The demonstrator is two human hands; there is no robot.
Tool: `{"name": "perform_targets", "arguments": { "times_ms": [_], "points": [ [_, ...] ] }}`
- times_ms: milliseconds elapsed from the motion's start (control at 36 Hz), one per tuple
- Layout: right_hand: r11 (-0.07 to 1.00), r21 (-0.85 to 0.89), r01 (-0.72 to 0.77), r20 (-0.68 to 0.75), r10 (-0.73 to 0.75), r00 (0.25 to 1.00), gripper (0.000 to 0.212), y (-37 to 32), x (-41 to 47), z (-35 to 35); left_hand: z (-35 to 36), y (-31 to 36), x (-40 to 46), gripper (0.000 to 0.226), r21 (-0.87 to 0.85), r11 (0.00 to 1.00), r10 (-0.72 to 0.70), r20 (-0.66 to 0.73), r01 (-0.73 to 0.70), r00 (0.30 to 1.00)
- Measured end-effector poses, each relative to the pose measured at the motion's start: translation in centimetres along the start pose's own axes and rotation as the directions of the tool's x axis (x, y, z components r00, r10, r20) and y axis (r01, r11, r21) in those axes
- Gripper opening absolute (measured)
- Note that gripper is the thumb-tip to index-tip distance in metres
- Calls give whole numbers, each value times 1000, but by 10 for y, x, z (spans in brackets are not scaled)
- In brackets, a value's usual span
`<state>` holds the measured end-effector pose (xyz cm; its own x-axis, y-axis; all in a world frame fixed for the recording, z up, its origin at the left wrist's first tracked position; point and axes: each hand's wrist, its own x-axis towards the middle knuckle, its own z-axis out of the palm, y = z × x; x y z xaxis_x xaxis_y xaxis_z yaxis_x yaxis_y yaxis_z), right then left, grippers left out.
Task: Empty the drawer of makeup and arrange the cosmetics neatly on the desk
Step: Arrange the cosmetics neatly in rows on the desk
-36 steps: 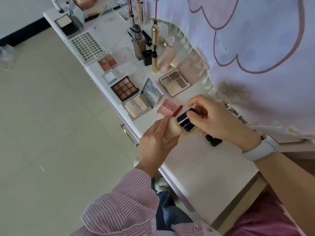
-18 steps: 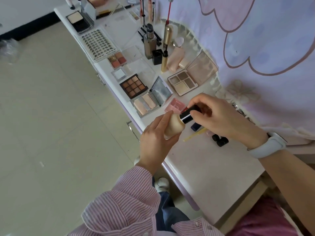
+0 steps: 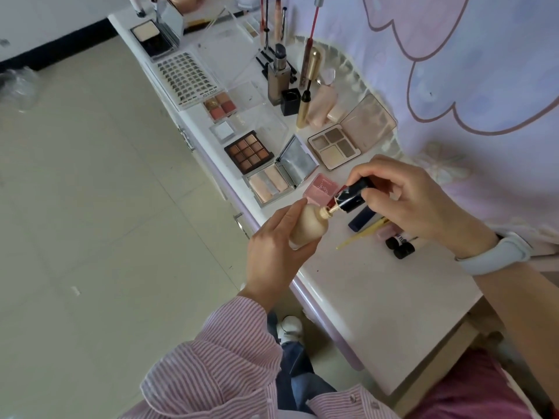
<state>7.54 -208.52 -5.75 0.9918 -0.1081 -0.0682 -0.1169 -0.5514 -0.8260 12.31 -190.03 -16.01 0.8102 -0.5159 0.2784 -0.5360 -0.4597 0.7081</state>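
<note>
My left hand [image 3: 273, 252] grips a beige foundation bottle [image 3: 308, 226] tilted over the white desk's [image 3: 378, 300] front edge. My right hand [image 3: 414, 201] pinches its black cap [image 3: 352, 193], which sits just off the bottle's gold neck. Laid out on the desk are a nine-pan brown palette [image 3: 249, 151], an open highlighter compact [image 3: 270, 184], a four-pan eyeshadow palette [image 3: 334, 145], a pink compact [image 3: 320, 189] and a red blush quad [image 3: 220, 105].
Further back stand a tall foundation bottle [image 3: 276, 77], a gold mascara tube [image 3: 305, 107], a lash tray [image 3: 189, 78] and a powder compact [image 3: 151, 37]. A navy tube [image 3: 360, 219], a yellow stick [image 3: 361, 234] and small black caps [image 3: 399, 246] lie under my right hand. A pink-patterned cloth [image 3: 469, 71] hangs behind the desk.
The black cap has come off the bottle's neck and now sits slightly apart from it in my right hand. The view has shifted a little, bringing the desk items lower-right in frame.
</note>
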Motion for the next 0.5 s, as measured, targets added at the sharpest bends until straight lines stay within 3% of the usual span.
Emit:
{"name": "perform_targets", "arguments": {
  "times_ms": [194, 333, 500],
  "points": [
    [999, -21, -48, -25, 48, 999, 19, -4, 1, 7, -3, 2, 0, 53, 18, 999, 48, 24, -48, 999],
    [998, -60, 5, -45, -8, 999, 22, -7, 2, 11, -4, 2, -2, 53, 30, 997, 70, 32, -71, 997],
    [1000, 13, -6, -133, 7, 991, 16, -11, -4, 5, -7, -1, -7, 56, 27, 997, 66, 36, -67, 997]
  ]
}}
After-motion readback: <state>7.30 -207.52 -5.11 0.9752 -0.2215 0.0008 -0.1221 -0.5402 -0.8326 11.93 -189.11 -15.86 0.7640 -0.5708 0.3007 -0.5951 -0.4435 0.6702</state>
